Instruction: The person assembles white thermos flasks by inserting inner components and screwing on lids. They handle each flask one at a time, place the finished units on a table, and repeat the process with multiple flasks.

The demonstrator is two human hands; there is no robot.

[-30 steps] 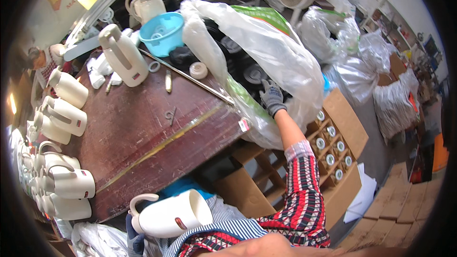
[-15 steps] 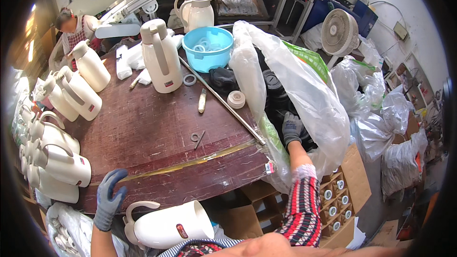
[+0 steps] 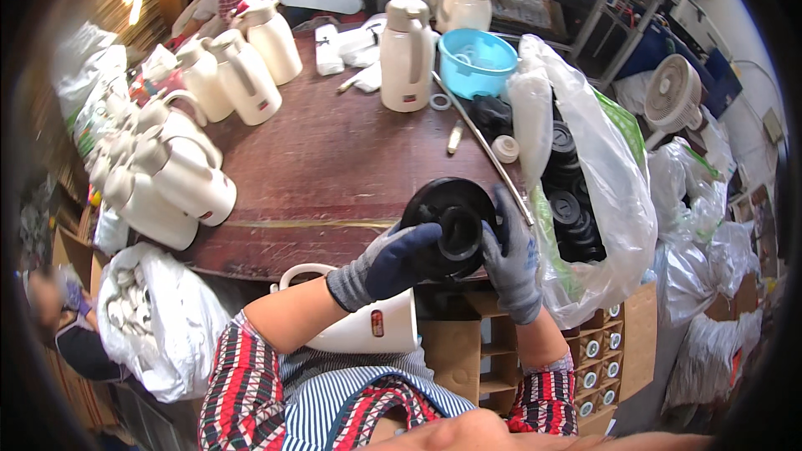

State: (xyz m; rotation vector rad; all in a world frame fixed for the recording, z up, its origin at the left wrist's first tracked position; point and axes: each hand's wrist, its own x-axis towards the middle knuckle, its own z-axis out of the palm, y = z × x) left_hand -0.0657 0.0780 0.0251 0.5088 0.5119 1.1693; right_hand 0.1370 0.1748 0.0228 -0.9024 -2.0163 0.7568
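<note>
Between my two gloved hands, over the table's near edge, is a black round plastic part (image 3: 449, 230) with a raised ring in its middle. My left hand (image 3: 391, 260) grips it from the left, the thumb side pressed against it. My right hand (image 3: 514, 263) holds its right rim. Just below, a white vacuum jug (image 3: 359, 326) with a curved handle lies on its side across my lap, its wide open end to the right. To the right, a clear plastic bag (image 3: 618, 209) stands open with stacks of similar black parts (image 3: 570, 215) inside.
Several white jugs (image 3: 188, 179) crowd the left side of the brown table (image 3: 317, 167). A blue basin (image 3: 476, 63), a metal rod (image 3: 493, 159) and a tall jug (image 3: 407, 58) stand or lie farther back. A partitioned carton (image 3: 601, 359) is below right. Two other people are at left.
My right hand has come out of the bag with the black part, over to the middle. My left hand has moved right and taken hold of it too. The view has shifted.
</note>
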